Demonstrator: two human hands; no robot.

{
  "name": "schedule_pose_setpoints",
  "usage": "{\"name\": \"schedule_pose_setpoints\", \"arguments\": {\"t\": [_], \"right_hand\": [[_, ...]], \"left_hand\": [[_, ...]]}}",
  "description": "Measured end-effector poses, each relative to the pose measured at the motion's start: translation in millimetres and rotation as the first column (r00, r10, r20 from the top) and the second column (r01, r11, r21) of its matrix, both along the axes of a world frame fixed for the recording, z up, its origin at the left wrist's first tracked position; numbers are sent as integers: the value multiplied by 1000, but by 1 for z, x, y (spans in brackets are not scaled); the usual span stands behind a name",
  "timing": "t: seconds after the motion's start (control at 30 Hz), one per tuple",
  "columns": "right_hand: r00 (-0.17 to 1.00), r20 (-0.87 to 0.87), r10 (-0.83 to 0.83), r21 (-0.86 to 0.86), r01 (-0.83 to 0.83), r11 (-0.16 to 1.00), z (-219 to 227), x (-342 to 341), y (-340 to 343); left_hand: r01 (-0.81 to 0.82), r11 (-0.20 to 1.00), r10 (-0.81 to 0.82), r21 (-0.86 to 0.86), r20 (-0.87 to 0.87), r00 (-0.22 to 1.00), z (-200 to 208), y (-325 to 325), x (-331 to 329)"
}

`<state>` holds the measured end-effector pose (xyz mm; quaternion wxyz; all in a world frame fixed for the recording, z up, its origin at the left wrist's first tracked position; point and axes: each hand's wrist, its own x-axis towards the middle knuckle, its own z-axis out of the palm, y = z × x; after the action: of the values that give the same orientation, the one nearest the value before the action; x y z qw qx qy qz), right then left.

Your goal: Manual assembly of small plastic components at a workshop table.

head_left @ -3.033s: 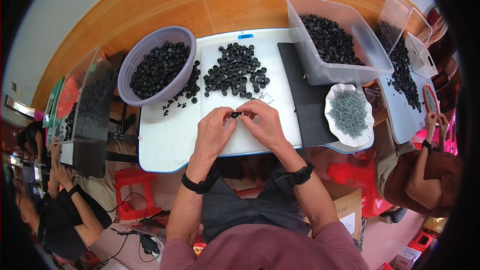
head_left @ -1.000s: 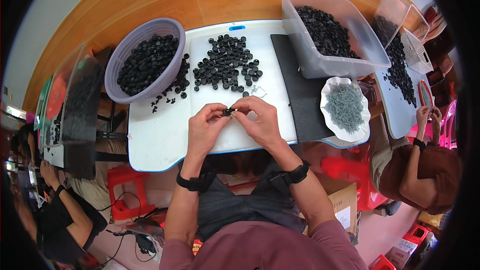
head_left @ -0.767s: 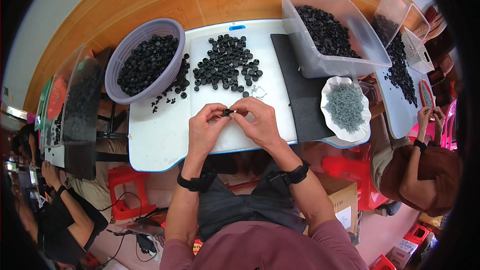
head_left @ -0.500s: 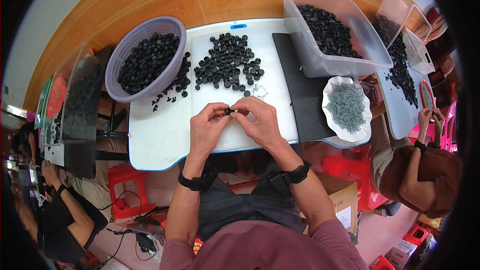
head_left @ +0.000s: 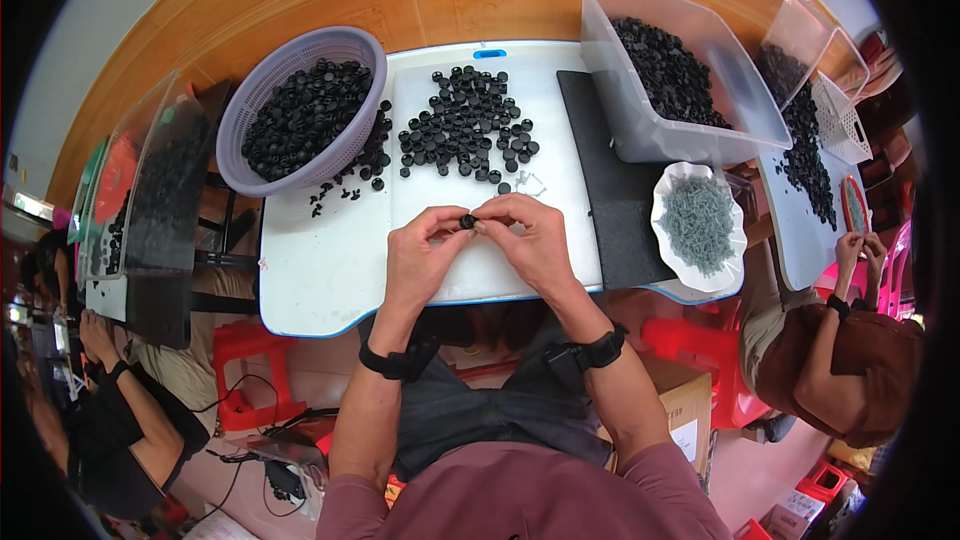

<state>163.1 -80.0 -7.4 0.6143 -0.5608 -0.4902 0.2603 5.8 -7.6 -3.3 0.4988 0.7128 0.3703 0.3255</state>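
Over the near part of the white table (head_left: 320, 270), a small black round plastic part (head_left: 467, 222) is pinched at the fingertips of both hands. My left hand (head_left: 422, 252) grips it from the left with thumb and index finger. From the right, my right hand (head_left: 530, 242) closes its thumb and index finger on the same part; whether a thin pin sits in those fingertips is too small to tell. Just beyond my hands lies a spread of black round caps (head_left: 465, 125), with a few pale thin pins (head_left: 530, 183) beside its near edge.
At the back left stands a purple basket (head_left: 228, 140) full of black parts. A clear plastic bin (head_left: 690, 135) of black pieces is at the back right, by a black mat (head_left: 610, 190). A white scalloped bowl (head_left: 700, 282) holds grey pins. Co-workers sit on both sides.
The view has shifted slightly, so the table appears a little farther right. Both hands keep their pinch on the small black part, which shows a little more between the fingertips.
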Motion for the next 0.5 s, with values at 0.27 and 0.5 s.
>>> {"name": "schedule_pose_setpoints", "arguments": {"t": [0.27,0.5], "right_hand": [[1000,27,7,2,-8,1000,1,1,1],[999,48,-13,1,13,1000,-2,2,2]], "left_hand": [[0,1000,0,2,-1,1000,0,0,0],[2,1000,-2,-14,-27,1000,1,1,-1]]}}
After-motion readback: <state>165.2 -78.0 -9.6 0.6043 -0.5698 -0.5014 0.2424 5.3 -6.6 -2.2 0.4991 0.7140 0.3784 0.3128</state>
